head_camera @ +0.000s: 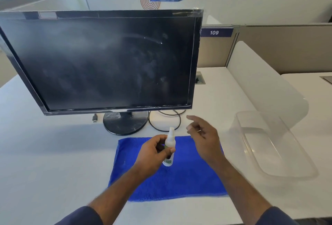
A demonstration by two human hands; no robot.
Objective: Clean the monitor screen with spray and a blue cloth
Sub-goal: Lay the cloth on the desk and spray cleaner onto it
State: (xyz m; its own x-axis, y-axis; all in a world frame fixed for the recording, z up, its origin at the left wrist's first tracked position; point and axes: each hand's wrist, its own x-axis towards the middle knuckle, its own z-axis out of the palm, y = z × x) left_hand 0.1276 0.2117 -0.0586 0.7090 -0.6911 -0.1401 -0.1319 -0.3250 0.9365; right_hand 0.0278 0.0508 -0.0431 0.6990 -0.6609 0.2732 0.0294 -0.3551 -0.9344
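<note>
- The spraying step looks to be in hand: the left hand (152,153) grips a small white spray bottle (169,146) around its middle, fingers and thumb curled round it, nozzle end pointing up and away toward the monitor (100,59)
- The bottle is held just above the blue cloth (167,176), which lies flat on the white desk (45,153) in front of the monitor's round stand (125,122)
- The right hand (203,135) hovers near the bottle's top, fingers loosely spread, holding nothing that I can make out; whether the cap is on or off I cannot tell
- The dark screen shows pale smears and specks, mostly toward its right half, so wiping seems not yet done
- Next, I judge, the bottle needs lifting and aiming at the screen, a finger on the pump, then the cloth picked up to wipe
- A clear plastic tub (273,144) sits to the right, a cable (165,120) loops behind the cloth; the bottle's path should stay clear of both
</note>
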